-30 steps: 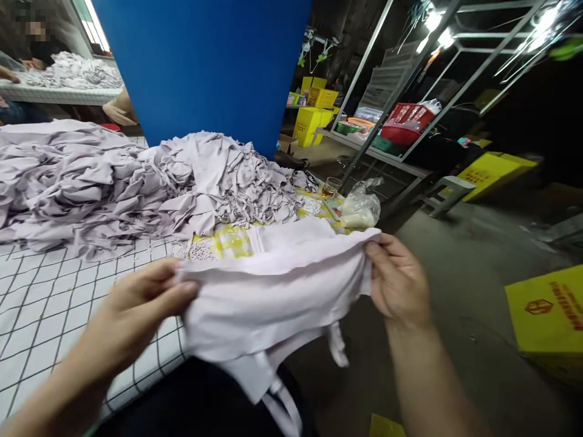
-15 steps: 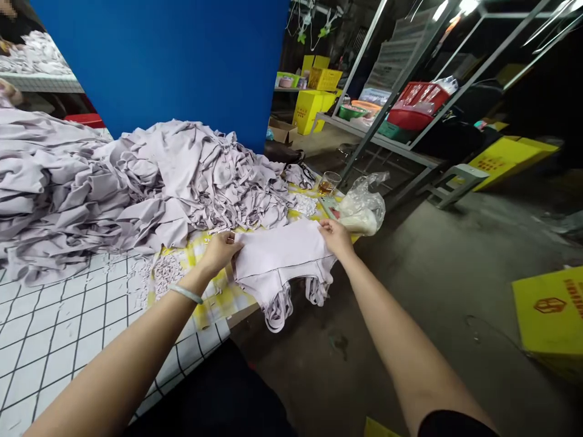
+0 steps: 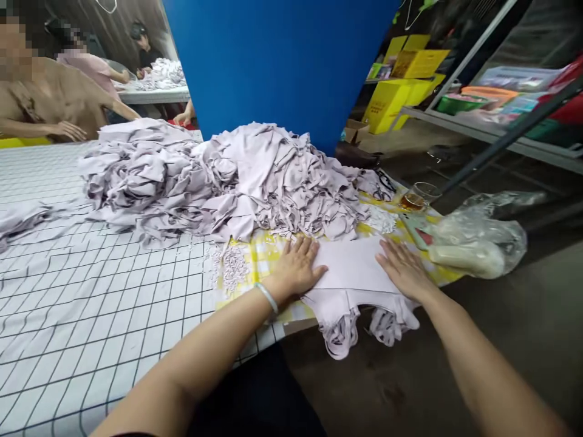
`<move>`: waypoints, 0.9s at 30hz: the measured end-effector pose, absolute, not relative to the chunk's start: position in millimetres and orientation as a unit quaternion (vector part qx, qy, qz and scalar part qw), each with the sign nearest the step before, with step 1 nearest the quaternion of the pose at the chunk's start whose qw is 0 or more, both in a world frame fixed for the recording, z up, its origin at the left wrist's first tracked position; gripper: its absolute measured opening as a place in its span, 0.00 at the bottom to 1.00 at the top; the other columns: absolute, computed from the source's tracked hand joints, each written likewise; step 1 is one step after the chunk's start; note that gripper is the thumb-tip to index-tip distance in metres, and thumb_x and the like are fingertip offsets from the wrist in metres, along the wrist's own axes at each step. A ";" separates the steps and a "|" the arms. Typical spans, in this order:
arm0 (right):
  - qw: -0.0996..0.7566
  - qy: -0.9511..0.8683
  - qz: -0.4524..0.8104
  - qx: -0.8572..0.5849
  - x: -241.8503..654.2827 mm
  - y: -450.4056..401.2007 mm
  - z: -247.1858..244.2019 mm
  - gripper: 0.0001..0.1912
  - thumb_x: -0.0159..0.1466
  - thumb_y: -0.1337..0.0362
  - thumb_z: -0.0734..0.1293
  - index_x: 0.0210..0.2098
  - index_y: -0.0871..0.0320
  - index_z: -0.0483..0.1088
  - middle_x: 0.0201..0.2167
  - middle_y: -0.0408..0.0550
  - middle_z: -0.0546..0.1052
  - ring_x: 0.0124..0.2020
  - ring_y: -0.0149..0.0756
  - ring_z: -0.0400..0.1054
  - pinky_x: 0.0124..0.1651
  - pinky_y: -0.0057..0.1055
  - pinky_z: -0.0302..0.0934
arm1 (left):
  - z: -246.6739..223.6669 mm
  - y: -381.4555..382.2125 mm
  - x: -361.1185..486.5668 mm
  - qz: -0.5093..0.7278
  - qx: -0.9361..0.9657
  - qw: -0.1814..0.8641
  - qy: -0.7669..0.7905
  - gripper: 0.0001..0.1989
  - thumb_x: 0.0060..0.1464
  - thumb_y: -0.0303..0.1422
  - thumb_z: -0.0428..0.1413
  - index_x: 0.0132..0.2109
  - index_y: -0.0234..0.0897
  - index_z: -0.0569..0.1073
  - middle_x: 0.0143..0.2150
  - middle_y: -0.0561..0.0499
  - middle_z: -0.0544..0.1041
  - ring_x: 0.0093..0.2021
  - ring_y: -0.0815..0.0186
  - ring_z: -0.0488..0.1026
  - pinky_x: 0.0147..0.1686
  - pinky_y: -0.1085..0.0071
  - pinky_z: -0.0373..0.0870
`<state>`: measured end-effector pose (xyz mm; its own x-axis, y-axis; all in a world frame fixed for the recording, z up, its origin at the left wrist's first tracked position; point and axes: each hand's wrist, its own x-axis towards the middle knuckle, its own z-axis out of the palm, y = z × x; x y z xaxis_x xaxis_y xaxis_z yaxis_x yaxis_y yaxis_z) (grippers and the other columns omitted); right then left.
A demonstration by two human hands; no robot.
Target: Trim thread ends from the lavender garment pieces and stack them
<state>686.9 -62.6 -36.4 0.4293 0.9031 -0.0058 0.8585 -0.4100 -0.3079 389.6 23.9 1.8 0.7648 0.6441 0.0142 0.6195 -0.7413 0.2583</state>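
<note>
A stack of pale lilac strappy tops point(image 3: 353, 261) lies at the table's corner, its looped straps hanging over the front edge. My left hand point(image 3: 298, 267) rests flat with spread fingers on the left side of the stack. On the right side, my right hand point(image 3: 403, 270) also lies flat, fingers stretched out. Behind them rises a big heap of crumpled lilac garments point(image 3: 291, 176). Small fabric scraps point(image 3: 234, 267) are scattered left of my left hand on a yellow checked cloth point(image 3: 262, 249).
Right of the stack are a clear plastic bag point(image 3: 492, 237) with something whitish and a glass of amber liquid point(image 3: 414, 197). Dark-handled scissors point(image 3: 385, 185) lie by the heap. A blue panel point(image 3: 282, 73) stands behind. Several people sit at the far left beyond the grid-patterned tablecloth point(image 3: 136, 303).
Both hands have let go of the stack's edges, where they pinched it, and now lie flat on top. The view has swung left, bringing people into sight.
</note>
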 end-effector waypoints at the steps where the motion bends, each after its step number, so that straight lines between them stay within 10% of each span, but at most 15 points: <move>1: 0.144 -0.523 0.077 -0.836 683.9 -65.7 -29.2 0.34 0.66 0.50 0.54 0.67 0.59 0.58 0.72 0.59 0.54 0.73 0.55 0.41 0.70 0.58 0.39 | 5.2 23.0 389.3 0.048 0.932 0.116 0.340 0.35 0.66 0.49 0.42 0.70 0.30 0.56 0.73 0.38 0.54 0.73 0.48 0.47 0.70 0.45 0.46; 6: 0.407 -0.441 -0.075 -0.796 643.1 -130.0 3.9 0.20 0.65 0.52 0.60 0.48 0.59 0.70 0.52 0.62 0.74 0.57 0.51 0.65 0.61 0.50 0.56 | 29.9 14.7 407.4 0.099 0.958 0.059 0.263 0.26 0.67 0.37 0.43 0.66 0.27 0.63 0.71 0.36 0.59 0.72 0.48 0.50 0.69 0.41 0.44; 10: 0.444 -0.376 -0.077 -0.810 594.4 -193.4 -22.0 0.15 0.67 0.53 0.60 0.35 0.57 0.69 0.30 0.49 0.74 0.30 0.38 0.67 0.37 0.36 0.66 | 42.3 5.1 461.9 0.086 0.988 0.079 0.105 0.23 0.67 0.34 0.42 0.62 0.28 0.68 0.69 0.40 0.63 0.71 0.51 0.54 0.69 0.50 0.51; 16: 0.433 -0.375 -0.039 -0.819 566.2 -208.3 -67.5 0.12 0.61 0.54 0.68 0.37 0.55 0.73 0.37 0.51 0.73 0.40 0.43 0.66 0.47 0.42 0.62 | 31.4 -4.7 526.0 -0.015 0.989 0.127 0.079 0.30 0.69 0.43 0.41 0.71 0.32 0.55 0.74 0.43 0.52 0.74 0.53 0.45 0.71 0.48 0.42; 27: 0.427 -0.455 0.129 -0.771 592.8 -268.2 -8.6 0.09 0.64 0.55 0.66 0.32 0.54 0.70 0.41 0.49 0.70 0.48 0.44 0.64 0.56 0.44 0.57 | 16.6 1.6 530.3 -0.068 0.980 0.147 0.111 0.34 0.68 0.49 0.36 0.73 0.34 0.48 0.76 0.44 0.44 0.75 0.55 0.39 0.71 0.48 0.36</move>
